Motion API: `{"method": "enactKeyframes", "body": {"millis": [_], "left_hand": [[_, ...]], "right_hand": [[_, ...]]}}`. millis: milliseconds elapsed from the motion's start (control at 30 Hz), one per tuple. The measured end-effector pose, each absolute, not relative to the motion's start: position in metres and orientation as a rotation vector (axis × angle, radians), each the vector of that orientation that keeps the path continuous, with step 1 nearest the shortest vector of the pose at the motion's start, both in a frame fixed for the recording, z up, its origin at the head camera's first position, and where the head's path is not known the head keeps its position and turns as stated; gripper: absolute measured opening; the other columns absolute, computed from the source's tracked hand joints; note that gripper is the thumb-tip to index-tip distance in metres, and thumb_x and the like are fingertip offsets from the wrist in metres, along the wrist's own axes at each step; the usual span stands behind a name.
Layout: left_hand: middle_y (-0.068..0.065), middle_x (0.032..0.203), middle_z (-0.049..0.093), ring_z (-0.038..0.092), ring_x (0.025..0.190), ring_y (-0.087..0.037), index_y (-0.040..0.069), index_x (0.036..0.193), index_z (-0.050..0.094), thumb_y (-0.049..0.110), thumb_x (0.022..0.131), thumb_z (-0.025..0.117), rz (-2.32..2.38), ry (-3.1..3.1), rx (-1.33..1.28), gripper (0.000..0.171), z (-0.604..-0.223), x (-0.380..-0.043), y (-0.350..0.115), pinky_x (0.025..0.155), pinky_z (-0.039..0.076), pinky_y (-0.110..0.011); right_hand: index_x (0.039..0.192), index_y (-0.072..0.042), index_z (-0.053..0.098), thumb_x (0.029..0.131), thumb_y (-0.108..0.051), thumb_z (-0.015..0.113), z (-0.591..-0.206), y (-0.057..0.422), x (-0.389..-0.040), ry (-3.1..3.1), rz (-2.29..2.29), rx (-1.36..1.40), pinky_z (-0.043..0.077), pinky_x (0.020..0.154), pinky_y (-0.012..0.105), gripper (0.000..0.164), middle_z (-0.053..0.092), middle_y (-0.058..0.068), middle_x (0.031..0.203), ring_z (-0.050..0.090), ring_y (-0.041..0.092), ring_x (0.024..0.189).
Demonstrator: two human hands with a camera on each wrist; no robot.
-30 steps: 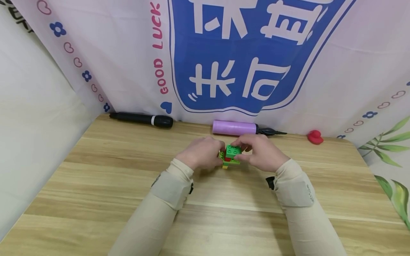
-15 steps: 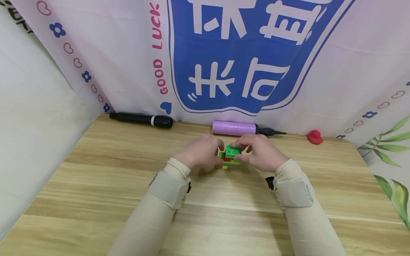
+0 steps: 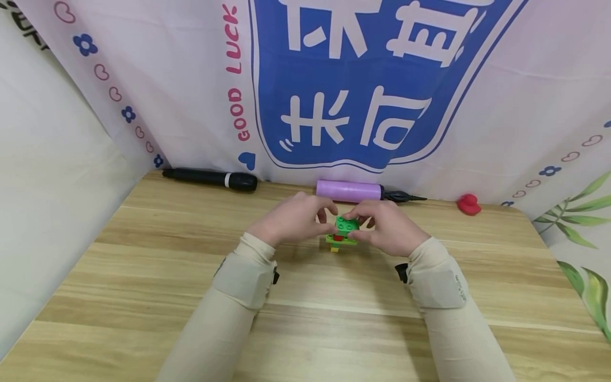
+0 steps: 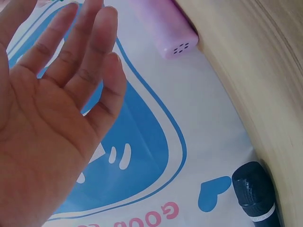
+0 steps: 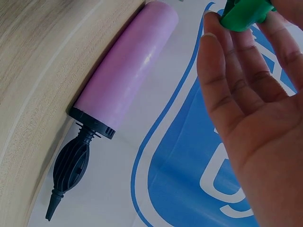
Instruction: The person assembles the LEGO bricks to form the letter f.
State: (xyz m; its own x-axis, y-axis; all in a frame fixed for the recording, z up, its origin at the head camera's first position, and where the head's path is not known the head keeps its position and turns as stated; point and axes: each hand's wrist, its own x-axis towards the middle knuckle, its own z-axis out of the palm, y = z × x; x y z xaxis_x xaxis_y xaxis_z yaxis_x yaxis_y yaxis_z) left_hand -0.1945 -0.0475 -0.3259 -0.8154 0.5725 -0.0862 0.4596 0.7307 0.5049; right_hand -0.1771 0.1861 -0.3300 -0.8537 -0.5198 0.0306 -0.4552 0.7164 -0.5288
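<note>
A small toy-brick figure [image 3: 347,224] stands in front of the purple pump. It has a green studded block on top, red below, a lime-green wide piece and yellow at the bottom. My right hand [image 3: 391,228] pinches the green block between thumb and fingers from the right. In the right wrist view, the green block [image 5: 244,15] shows at its fingertips. My left hand [image 3: 300,218] is at the figure's left, fingers spread and loosely bent, its thumb close to the block. Whether that thumb touches cannot be told. The left palm [image 4: 45,118] holds nothing visible.
Along the back edge of the wooden table [image 3: 315,329] lie a black microphone [image 3: 210,178], a purple hand pump [image 3: 350,191] with a black nozzle, and a small red rubber duck-like toy [image 3: 469,204]. A printed cloth [image 3: 191,95] hangs right behind them.
My left hand has moved slightly up and left, its fingers opening away from the figure's left side and uncovering the lime-green piece. My right hand stays nearly still on the block.
</note>
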Motion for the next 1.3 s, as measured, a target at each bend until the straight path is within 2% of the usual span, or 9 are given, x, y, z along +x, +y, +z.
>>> {"method": "enactKeyframes", "body": {"millis": [333, 1300], "left_hand": [[0.003, 0.102, 0.075, 0.068, 0.090, -0.015, 0.021, 0.124, 0.075, 0.038, 0.098, 0.077, 0.725, 2.703, 0.830, 0.031, -0.3278, -0.1936, -0.0447, 0.082, 0.058, -0.033], [0.004, 0.097, 0.073, 0.066, 0.087, -0.017, 0.020, 0.119, 0.076, 0.034, 0.098, 0.078, 0.732, 2.698, 0.775, 0.025, -0.3286, -0.1935, -0.0409, 0.079, 0.056, -0.033]], "right_hand": [[0.120, -0.012, 0.079, 0.090, -0.016, 0.085, -0.3295, 0.1848, -0.1775, 2.805, -0.797, -0.812, 0.059, 0.086, 0.042, 0.031, 0.078, -0.001, 0.112, 0.071, 0.022, 0.099], [0.121, -0.010, 0.078, 0.092, -0.015, 0.084, -0.3314, 0.1874, -0.1800, 2.757, -0.819, -0.779, 0.059, 0.088, 0.044, 0.030, 0.078, 0.002, 0.113, 0.071, 0.026, 0.103]]}}
